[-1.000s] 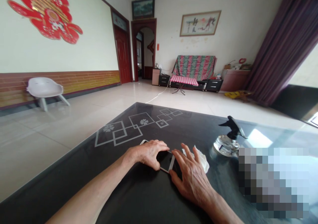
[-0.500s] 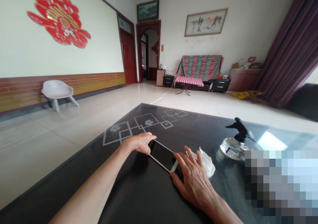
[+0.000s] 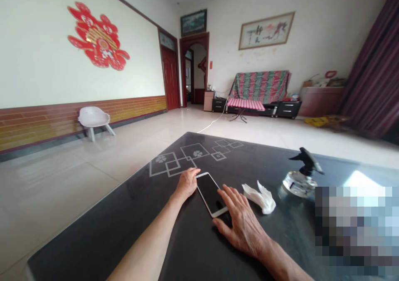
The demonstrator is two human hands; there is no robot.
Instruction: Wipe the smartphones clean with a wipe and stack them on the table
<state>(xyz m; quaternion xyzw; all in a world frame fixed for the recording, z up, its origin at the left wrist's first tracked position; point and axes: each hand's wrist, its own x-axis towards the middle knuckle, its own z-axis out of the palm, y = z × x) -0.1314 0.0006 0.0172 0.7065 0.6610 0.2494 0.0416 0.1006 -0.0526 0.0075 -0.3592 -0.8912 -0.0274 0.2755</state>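
Note:
A white-framed smartphone [image 3: 209,193] with a dark screen lies face up on the black glossy table [image 3: 137,231]. My left hand [image 3: 187,182] is closed about its far left corner, though some of its fingers are hidden. At the near right end, my right hand [image 3: 241,220] grips the phone, thumb by the bottom corner and fingers along the right edge. A crumpled white tissue [image 3: 261,198] rests just right of my right hand, apart from it. Farther right stands a clear spray bottle [image 3: 299,183] with a black trigger head.
Pale linked squares decorate the table's far left part. A blurred-out patch [image 3: 358,227] covers the right side. Beyond the table are a white child's chair [image 3: 94,121], a small table with a striped pink cloth [image 3: 245,104] and a cloth-covered object [image 3: 260,86] on a low cabinet.
The phone has turned, its far end now pointing more directly away from me. Both hands have stayed at it, and the tissue shows more fully beside my right hand. The view has shifted left.

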